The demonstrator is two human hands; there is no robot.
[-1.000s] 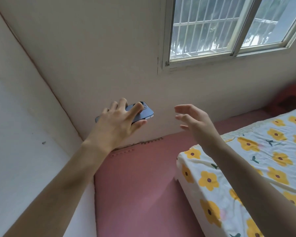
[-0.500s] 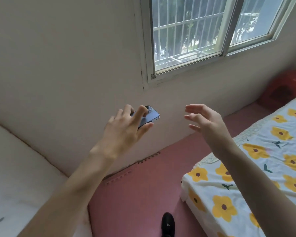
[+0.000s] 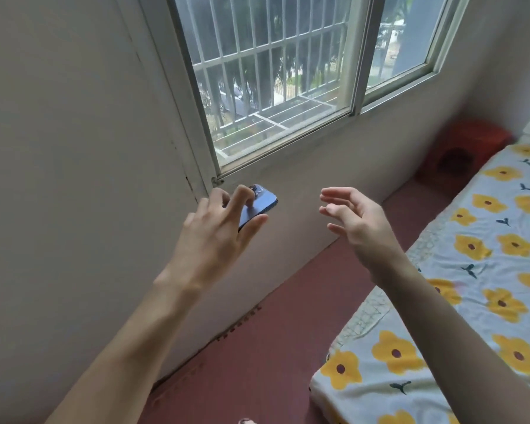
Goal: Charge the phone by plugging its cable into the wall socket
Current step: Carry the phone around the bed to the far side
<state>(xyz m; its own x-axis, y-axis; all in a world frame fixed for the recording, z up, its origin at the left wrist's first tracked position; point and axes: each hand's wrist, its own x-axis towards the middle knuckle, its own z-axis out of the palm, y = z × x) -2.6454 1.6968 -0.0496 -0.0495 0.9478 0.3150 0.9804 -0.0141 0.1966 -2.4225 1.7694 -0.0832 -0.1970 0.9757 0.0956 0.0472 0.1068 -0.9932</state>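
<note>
Left hand (image 3: 214, 237) pinches blue phone (image 3: 257, 205) by its long edges, in the air below the window's (image 3: 276, 87) lower left corner, right hand (image 3: 358, 221) empty with fingers loose; phone likely rigid, slick, breakable, best gripped edgewise; no cable or socket visible.

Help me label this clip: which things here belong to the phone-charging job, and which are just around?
For the job:
- phone, held in the left hand
- right hand, empty
No cable or socket in view.

Just around:
- window
- bed
- red stool
- floor mat
</note>
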